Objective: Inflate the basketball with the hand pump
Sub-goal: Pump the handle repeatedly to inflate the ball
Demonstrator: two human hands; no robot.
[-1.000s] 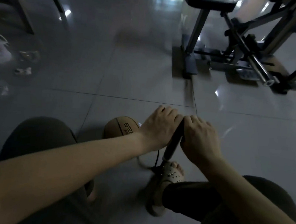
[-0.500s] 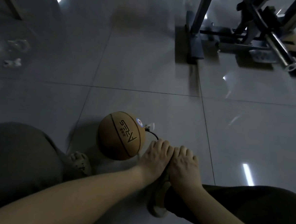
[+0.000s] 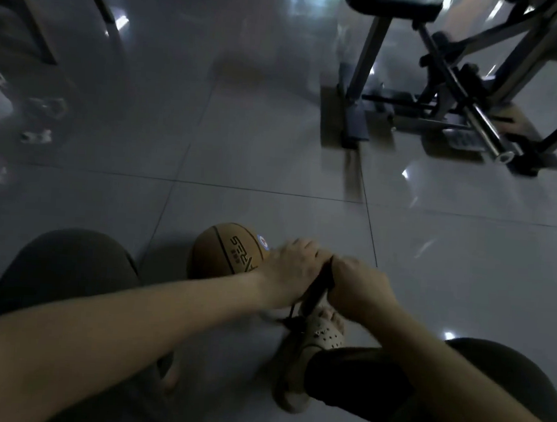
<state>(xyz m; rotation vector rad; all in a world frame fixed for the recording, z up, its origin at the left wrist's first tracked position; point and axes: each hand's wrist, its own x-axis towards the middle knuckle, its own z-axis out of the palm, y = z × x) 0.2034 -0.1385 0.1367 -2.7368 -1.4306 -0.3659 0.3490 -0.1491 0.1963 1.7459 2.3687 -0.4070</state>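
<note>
Gripping the one hand pump point(image 3: 317, 290), my two hands, left hand point(image 3: 291, 271) and right hand point(image 3: 357, 287), clench its handle beside one basketball point(image 3: 225, 251). Both sit higher than half a second ago.

A dim indoor workout room, either a home gym or a small fitness space. Large glossy grey tiles cover the floor point(image 3: 275, 144), which mirrors daylight coming from its far edge. At the floor's far right stands a steel-framed exercise machine point(image 3: 361, 85) with a black padded seat point(image 3: 394, 1), slanted struts and a bare metal bar point(image 3: 484, 129). A brown basketball point(image 3: 228, 253) sits on the near tiles beside a dark pump point(image 3: 319, 288). Slanted furniture legs point(image 3: 36, 19) rise at the far left. Small pale objects point(image 3: 35, 136), too blurred to name, lie scattered on the floor near them. A pale perforated sandal point(image 3: 317, 342) is worn on the tiles.
</note>
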